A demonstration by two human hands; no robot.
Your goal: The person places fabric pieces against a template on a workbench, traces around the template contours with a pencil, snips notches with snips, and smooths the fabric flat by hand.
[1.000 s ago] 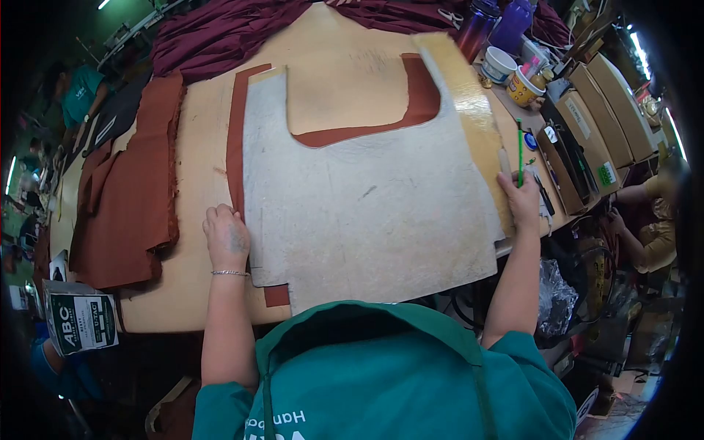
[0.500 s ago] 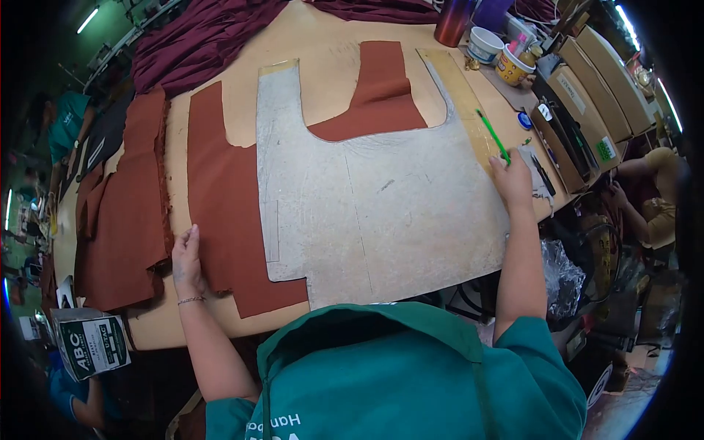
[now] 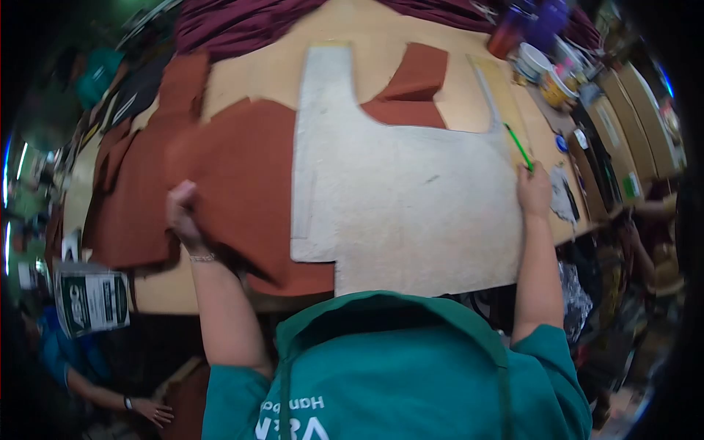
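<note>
My left hand (image 3: pixel 183 209) is closed on the left edge of a rust-brown fabric piece (image 3: pixel 246 165), which is lifted and bulging at that side. A large pale grey template (image 3: pixel 411 198) lies over the right part of this fabric, and a folded strip of the fabric shows in the template's U-shaped cutout. My right hand (image 3: pixel 534 189) is at the template's right edge, fingers wrapped round a green pencil (image 3: pixel 519 147) that points up and left.
Another rust-brown fabric (image 3: pixel 136 198) lies at the left, maroon cloth (image 3: pixel 242 26) at the back. Tubs (image 3: pixel 532 63), bottles and cardboard boxes (image 3: pixel 645 121) line the right side. A labelled box (image 3: pixel 94 299) is at the lower left. Other people are at both sides.
My left hand moved off the template's left edge and took hold of the brown fabric, now pulled out and raised at the left. The template sits further right; the pencil remains in my right hand.
</note>
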